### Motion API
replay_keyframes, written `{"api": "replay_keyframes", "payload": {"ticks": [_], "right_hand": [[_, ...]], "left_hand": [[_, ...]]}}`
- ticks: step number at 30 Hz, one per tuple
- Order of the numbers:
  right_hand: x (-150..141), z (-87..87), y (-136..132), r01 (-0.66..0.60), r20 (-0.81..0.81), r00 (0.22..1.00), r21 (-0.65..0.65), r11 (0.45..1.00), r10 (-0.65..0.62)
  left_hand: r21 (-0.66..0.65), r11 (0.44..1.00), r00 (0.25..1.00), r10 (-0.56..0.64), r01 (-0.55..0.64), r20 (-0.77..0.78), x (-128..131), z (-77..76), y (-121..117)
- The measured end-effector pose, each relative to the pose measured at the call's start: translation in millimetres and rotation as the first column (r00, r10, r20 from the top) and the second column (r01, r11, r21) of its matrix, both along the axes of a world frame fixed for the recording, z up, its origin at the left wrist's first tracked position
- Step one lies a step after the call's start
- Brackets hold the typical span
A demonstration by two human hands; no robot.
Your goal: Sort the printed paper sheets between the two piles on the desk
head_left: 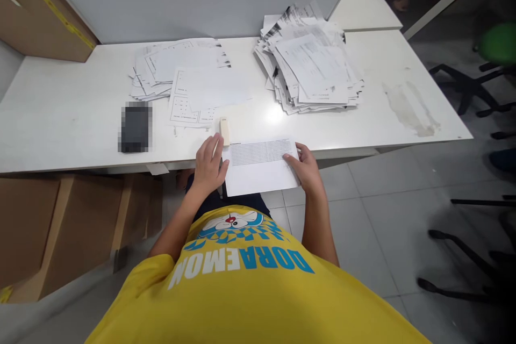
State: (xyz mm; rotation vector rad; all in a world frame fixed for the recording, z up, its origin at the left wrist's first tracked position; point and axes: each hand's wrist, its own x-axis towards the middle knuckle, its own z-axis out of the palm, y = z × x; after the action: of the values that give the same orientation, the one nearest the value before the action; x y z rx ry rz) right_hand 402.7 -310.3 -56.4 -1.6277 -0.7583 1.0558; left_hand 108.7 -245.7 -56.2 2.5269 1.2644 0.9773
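A white sheet of paper [261, 174] with printed lines across its upper half spans the front edge of the table, its lower part in front of my body. At its right edge, my right hand [308, 169] grips it, thumb on top and fingers underneath. My left hand [209, 164] lies at the table edge by the sheet's left side, fingers stretched out and thumb apart, close to the paper. Its fingertips are beside a small cream-coloured block [224, 131], whose kind I cannot make out; whether they touch it is unclear.
Loose printed sheets [217, 88] lie behind the block, with a low paper pile [155, 72] at their left. A taller, untidy paper stack [310, 64] stands right. A blurred dark object [135, 127] sits left. Cardboard boxes [48, 16] and wheeled chair bases [463, 86] flank the table.
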Motion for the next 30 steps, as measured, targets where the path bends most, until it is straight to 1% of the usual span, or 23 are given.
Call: {"api": "replay_keyframes", "payload": {"ticks": [2, 5, 11, 14, 16, 18, 20, 22, 23, 24, 25, 26, 27, 28, 29, 30], "right_hand": [[0, -0.1, 0, 0.009, -0.009, 1.000, 0.003, 1.000, -0.009], [0, 0.9, 0, 0.015, -0.025, 1.000, -0.014, 1.000, -0.015], [-1, 2.8, 3, 0.017, 0.002, 1.000, -0.030, 0.999, -0.017], [-1, 5.1, 9, -0.002, 0.048, 0.999, -0.025, 1.000, 0.003], [0, 10.4, 13, -0.043, 0.090, 0.995, -0.022, 0.999, 0.044], [3, 19.4, 15, -0.081, 0.142, 0.986, -0.014, 0.997, 0.082], [11, 30.2, 14, -0.062, 0.209, 0.976, 0.001, 0.998, 0.060], [26, 38.9, 15, 0.042, 0.275, 0.960, 0.033, 0.999, -0.050], [36, 41.3, 18, 0.123, 0.297, 0.945, 0.074, 0.990, -0.140], [47, 41.9, 24, 0.208, 0.302, 0.923, 0.132, 0.969, -0.239], [60, 40.7, 32, 0.290, 0.287, 0.895, 0.207, 0.934, -0.341], [72, 37.6, 44, 0.362, 0.248, 0.865, 0.292, 0.885, -0.435], [83, 33.1, 58, 0.409, 0.199, 0.845, 0.358, 0.839, -0.496], [93, 27.8, 74, 0.461, 0.146, 0.821, 0.401, 0.792, -0.552], [102, 22.4, 92, 0.521, 0.095, 0.790, 0.417, 0.745, -0.606], [109, 17.7, 111, 0.567, 0.057, 0.765, 0.412, 0.713, -0.641]], "left_hand": [[-0.006, 0.997, 0.995, -0.083, 0.083, -0.049, 1, 2.7, 19], [-0.037, 0.994, 0.992, -0.109, 0.107, -0.061, 4, 1.9, 34], [-0.093, 0.995, 0.995, -0.037, 0.028, -0.098, 8, -1.7, 29], [-0.089, 0.995, 0.992, -0.051, 0.040, -0.119, 7, -4.0, 28], [-0.085, 0.995, 0.991, -0.068, 0.059, -0.115, 6, -5.3, 29], [-0.077, 0.995, 0.991, -0.072, 0.064, -0.109, 6, -5.8, 29], [-0.061, 0.997, 0.992, -0.062, 0.056, -0.109, 6, -6.0, 29], [-0.043, 0.998, 0.992, -0.054, 0.050, -0.112, 6, -6.1, 28], [-0.037, 0.998, 0.992, -0.057, 0.053, -0.113, 6, -6.2, 28], [-0.035, 0.998, 0.992, -0.064, 0.060, -0.112, 6, -6.5, 28], [-0.035, 0.997, 0.991, -0.072, 0.068, -0.110, 6, -6.8, 28], [-0.035, 0.997, 0.991, -0.076, 0.072, -0.108, 6, -7.3, 29], [-0.036, 0.997, 0.992, -0.073, 0.069, -0.106, 6, -7.8, 29], [-0.036, 0.998, 0.992, -0.063, 0.060, -0.105, 6, -8.3, 29], [-0.033, 0.998, 0.993, -0.052, 0.048, -0.105, 6, -8.9, 29], [-0.029, 0.999, 0.993, -0.042, 0.039, -0.107, 7, -9.3, 29]]}}
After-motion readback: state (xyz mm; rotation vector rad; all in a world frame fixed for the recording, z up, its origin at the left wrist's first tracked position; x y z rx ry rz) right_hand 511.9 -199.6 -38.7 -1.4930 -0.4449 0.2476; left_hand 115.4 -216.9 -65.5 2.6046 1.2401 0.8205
